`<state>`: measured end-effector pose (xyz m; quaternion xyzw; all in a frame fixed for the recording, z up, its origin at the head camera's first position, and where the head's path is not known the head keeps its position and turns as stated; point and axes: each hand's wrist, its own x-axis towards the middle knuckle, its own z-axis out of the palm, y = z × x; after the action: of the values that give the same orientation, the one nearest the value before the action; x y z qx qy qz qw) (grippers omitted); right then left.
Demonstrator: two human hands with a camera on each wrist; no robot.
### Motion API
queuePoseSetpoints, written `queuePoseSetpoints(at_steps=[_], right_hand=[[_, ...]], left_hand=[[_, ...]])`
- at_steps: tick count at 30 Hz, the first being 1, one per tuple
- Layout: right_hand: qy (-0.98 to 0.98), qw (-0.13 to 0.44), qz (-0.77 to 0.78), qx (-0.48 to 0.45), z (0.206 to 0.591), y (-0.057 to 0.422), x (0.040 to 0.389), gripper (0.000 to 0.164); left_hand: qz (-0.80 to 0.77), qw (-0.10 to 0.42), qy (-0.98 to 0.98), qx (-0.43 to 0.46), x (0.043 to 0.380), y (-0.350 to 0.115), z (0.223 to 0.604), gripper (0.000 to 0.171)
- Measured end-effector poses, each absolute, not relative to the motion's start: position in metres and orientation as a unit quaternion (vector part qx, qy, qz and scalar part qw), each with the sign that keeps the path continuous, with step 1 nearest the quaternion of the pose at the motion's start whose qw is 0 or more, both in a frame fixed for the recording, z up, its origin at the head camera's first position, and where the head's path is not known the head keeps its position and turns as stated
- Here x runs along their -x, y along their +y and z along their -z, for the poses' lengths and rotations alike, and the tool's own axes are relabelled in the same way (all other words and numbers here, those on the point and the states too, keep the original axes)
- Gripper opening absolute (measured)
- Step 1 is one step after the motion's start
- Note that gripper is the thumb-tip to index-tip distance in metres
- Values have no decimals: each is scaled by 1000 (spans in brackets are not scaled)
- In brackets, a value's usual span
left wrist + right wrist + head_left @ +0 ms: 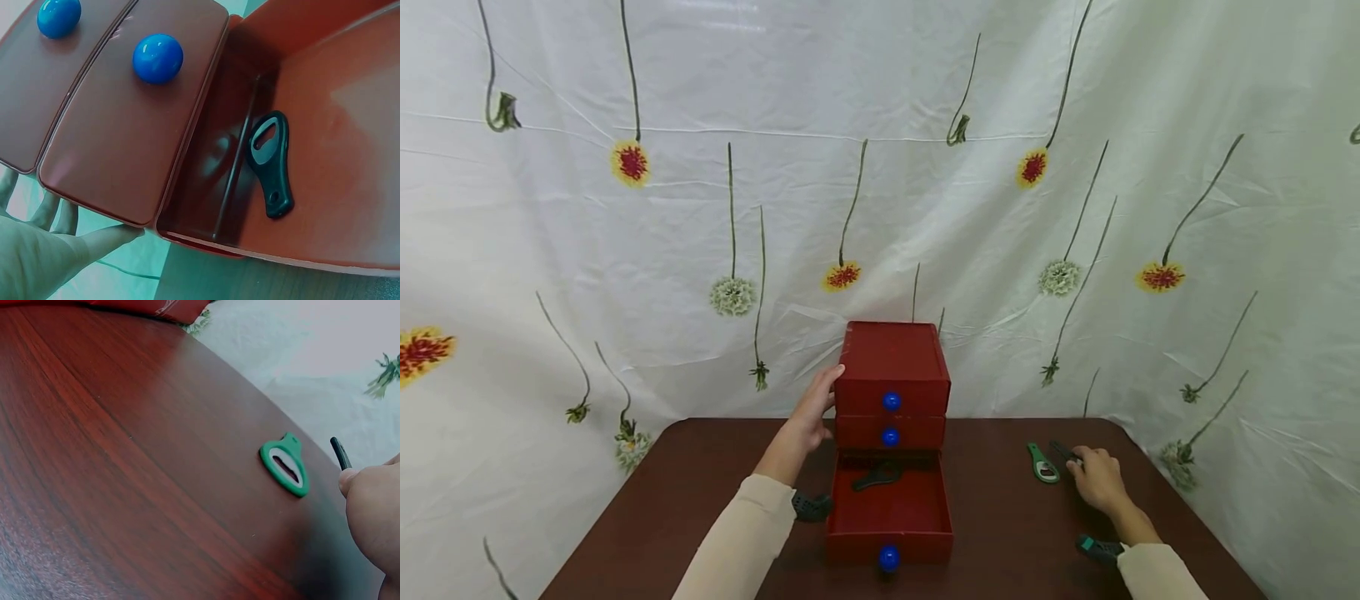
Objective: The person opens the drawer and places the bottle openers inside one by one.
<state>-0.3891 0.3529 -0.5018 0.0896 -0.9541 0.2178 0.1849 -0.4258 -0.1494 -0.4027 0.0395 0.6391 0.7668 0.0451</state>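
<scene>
A red drawer box (891,354) with blue knobs stands at the table's middle, its bottom drawer (910,506) pulled out. Inside that drawer lies a black bottle opener (273,165), near the back. My left hand (811,414) rests against the box's left side, fingers extended along it. Over on the right, my right hand (1099,479) pinches a dark, slim object (340,453); the fingers hide much of it, so its kind is unclear. Just left of that hand, a green bottle opener (1042,464) with a pale metal insert lies flat on the table.
The dark brown table (1000,533) has rounded far corners. Behind it hangs a white curtain (895,208) printed with flowers. The open drawer juts toward me between my two arms. Dark straps with devices sit at both wrists.
</scene>
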Motion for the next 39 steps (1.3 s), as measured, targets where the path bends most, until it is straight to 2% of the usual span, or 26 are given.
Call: queuePoseSetpoints(at_steps=[15,21,30,39], right_hand=[[-948,193,-223,-121,482,341,395,32],[-944,194,-218,-151,474,330,397,31],[-944,162,-235,-167,470,316,400,35],[-940,156,-232,-197,459,291,398,35]], left_hand=[[-768,38,638,-33,428,-148,404,68],[-764,41,642,-38,428,-148,405,72],[-763,39,644,-45,427,-149,405,71],[-762,46,644,-45,428,-152,403,70]])
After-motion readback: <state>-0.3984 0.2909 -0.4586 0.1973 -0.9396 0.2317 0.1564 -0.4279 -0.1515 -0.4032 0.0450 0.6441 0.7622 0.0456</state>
